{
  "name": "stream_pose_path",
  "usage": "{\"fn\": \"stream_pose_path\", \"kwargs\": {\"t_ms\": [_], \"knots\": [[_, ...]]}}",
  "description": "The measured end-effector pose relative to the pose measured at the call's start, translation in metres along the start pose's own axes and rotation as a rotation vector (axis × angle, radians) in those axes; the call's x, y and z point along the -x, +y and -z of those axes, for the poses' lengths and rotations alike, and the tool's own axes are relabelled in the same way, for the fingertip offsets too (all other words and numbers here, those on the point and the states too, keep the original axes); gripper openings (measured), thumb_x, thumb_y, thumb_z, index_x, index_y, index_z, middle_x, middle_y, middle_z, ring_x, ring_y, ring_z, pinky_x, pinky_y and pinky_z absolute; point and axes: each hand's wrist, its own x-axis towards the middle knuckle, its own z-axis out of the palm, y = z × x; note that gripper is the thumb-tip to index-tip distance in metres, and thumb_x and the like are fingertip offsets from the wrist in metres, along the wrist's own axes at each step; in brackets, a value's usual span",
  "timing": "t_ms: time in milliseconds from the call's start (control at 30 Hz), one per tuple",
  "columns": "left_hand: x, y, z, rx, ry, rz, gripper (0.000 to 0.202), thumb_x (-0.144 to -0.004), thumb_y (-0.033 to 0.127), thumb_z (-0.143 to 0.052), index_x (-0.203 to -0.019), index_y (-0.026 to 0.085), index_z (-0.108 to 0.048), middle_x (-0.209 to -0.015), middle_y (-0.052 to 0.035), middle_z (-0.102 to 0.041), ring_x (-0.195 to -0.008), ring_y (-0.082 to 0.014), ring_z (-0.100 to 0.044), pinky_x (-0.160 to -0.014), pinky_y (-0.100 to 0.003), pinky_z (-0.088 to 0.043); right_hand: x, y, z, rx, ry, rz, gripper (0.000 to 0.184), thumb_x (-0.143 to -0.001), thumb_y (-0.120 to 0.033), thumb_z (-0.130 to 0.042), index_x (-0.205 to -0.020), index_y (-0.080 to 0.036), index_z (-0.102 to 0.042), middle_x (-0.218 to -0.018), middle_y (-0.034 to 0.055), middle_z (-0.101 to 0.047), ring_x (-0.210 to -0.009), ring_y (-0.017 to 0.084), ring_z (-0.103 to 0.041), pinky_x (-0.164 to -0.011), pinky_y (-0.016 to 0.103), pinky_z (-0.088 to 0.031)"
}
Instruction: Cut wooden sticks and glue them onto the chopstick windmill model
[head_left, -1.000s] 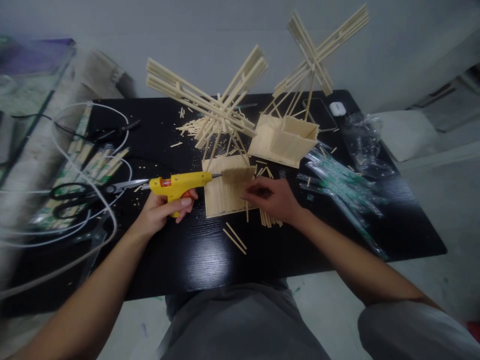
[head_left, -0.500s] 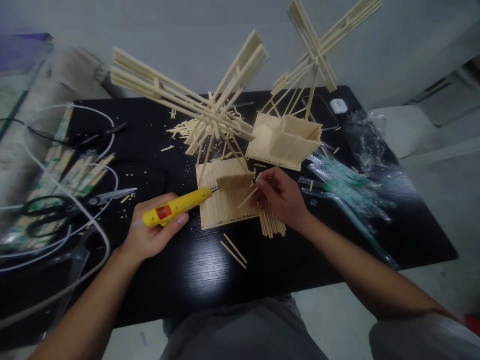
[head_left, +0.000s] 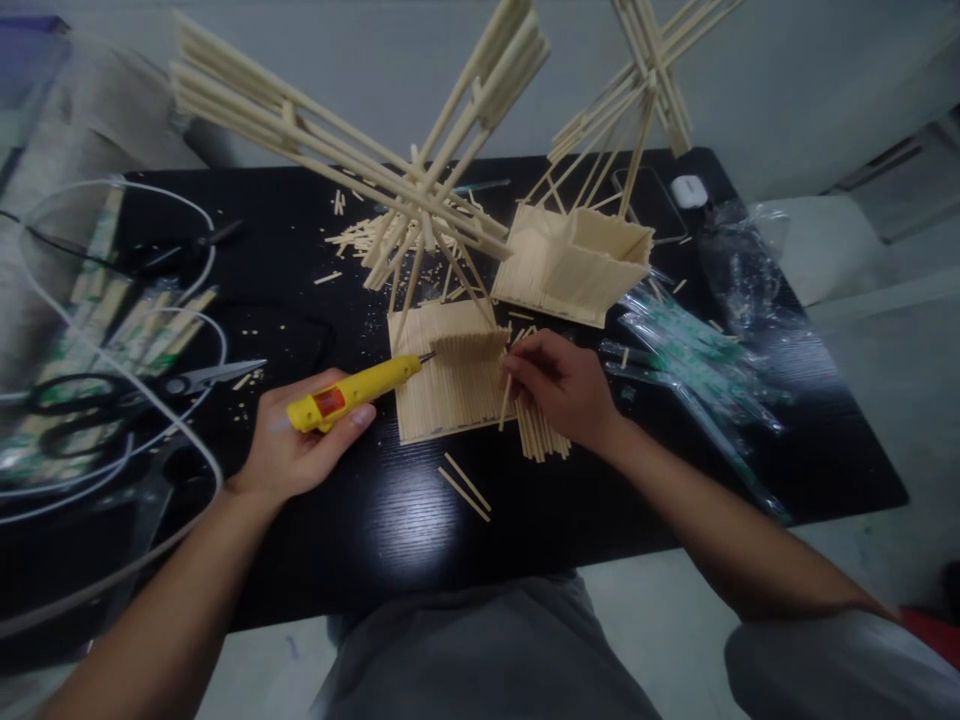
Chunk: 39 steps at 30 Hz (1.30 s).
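A yellow glue gun is gripped in my left hand, its metal tip pointing right over the wooden stick model. That model has a flat base of thin sticks, a low wall standing on it and crossed windmill-like blades above. Between the thumb and fingers of my right hand is a short wooden stick, held steeply at the base's right edge. Beneath this hand lies a bunch of cut sticks, partly covered by it. Two loose sticks rest in front of the base.
Behind to the right stands a second stick model. Scissors, white cable and packed sticks lie at left. Clear plastic wrappers spread at right, near a white case. Stick offcuts are heaped behind.
The stick in my right hand has turned from a slant to nearly upright and shifted toward the base's right edge. The glue gun stays over the base; the whole view has shifted slightly.
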Motion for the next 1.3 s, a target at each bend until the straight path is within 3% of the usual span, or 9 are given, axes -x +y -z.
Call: {"fn": "stream_pose_path", "kwargs": {"t_ms": [267,400,600,867,1133,1300], "knots": [[-0.007,0.011,0.001,-0.031,-0.014,-0.055,0.019,-0.094,0.035,-0.068,-0.083,0.019,-0.070,-0.067,0.0020,-0.067,-0.050,-0.0108,-0.058,-0.049,-0.025,-0.044,-0.001,0.003,0.002,0.301,-0.074,0.212,0.031,-0.102,-0.046,-0.072,-0.083,-0.021,-0.073,-0.073,-0.0014,-0.072,-0.061,0.011,-0.061,-0.060,0.026,-0.045],[-0.009,0.015,0.002,-0.033,-0.029,-0.068,0.019,-0.095,0.034,-0.067,-0.082,0.020,-0.068,-0.065,0.0026,-0.066,-0.049,-0.0103,-0.056,-0.047,-0.025,-0.042,0.001,0.004,0.000,0.377,-0.192,0.311,0.027,-0.105,-0.039,-0.069,-0.086,-0.020,-0.073,-0.078,0.0006,-0.070,-0.073,0.014,-0.062,-0.066,0.027,-0.047],[-0.009,0.013,0.003,-0.051,-0.041,-0.103,0.019,-0.096,0.033,-0.068,-0.083,0.020,-0.068,-0.064,0.0031,-0.066,-0.048,-0.0092,-0.054,-0.046,-0.024,-0.042,0.003,0.007,-0.007,0.452,-0.248,0.504,0.027,-0.105,-0.035,-0.070,-0.082,-0.020,-0.073,-0.079,0.0022,-0.066,-0.080,0.018,-0.060,-0.078,0.033,-0.050],[-0.010,0.013,0.001,-0.022,-0.020,-0.130,0.018,-0.097,0.033,-0.069,-0.083,0.021,-0.068,-0.064,0.0037,-0.064,-0.048,-0.0093,-0.054,-0.044,-0.025,-0.041,0.007,0.012,-0.008,0.494,-0.334,0.481,0.027,-0.101,-0.038,-0.074,-0.081,-0.021,-0.074,-0.081,0.0038,-0.067,-0.085,0.022,-0.060,-0.085,0.039,-0.051],[-0.008,0.010,0.000,-0.029,-0.019,-0.119,0.017,-0.097,0.032,-0.069,-0.083,0.021,-0.070,-0.065,0.0026,-0.066,-0.048,-0.0097,-0.055,-0.045,-0.025,-0.041,0.006,0.010,-0.008,0.494,-0.318,0.478,0.030,-0.103,-0.038,-0.071,-0.079,-0.021,-0.072,-0.079,0.0031,-0.067,-0.083,0.020,-0.061,-0.084,0.037,-0.051],[-0.009,0.011,0.001,-0.044,-0.022,-0.135,0.017,-0.097,0.030,-0.069,-0.082,0.021,-0.068,-0.062,0.0033,-0.064,-0.047,-0.0094,-0.054,-0.044,-0.025,-0.040,0.005,0.006,-0.005,0.489,-0.301,0.483,0.024,-0.103,-0.029,-0.068,-0.080,-0.021,-0.070,-0.079,0.0027,-0.066,-0.079,0.019,-0.059,-0.081,0.037,-0.050]]}}
